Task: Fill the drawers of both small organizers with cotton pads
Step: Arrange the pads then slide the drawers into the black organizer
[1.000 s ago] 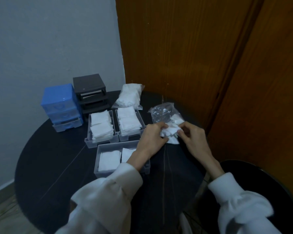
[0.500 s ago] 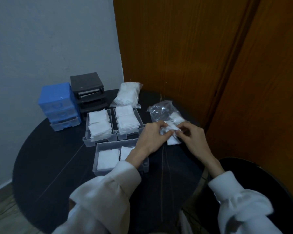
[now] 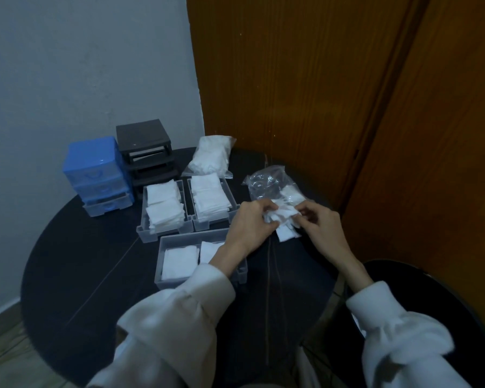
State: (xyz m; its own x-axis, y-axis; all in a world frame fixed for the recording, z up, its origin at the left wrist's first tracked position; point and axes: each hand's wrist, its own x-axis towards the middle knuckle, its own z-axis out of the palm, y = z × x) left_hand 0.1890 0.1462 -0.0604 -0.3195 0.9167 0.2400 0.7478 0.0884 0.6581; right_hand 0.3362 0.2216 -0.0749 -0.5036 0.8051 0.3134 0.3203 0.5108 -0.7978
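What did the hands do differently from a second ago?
Hardly anything. The left hand and right hand keep gripping the same bunch of cotton pads beside the clear bag, only fiddling with it. The three drawers and both organizers stayed put.

Loose white long sleeves (image 3: 179,312) with gathered cuffs, bare hands (image 3: 249,225).

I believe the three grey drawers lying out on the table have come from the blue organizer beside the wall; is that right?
Not quite. In the head view the blue organizer keeps its drawers; the black organizer has empty slots, so the three grey drawers likely came from it.
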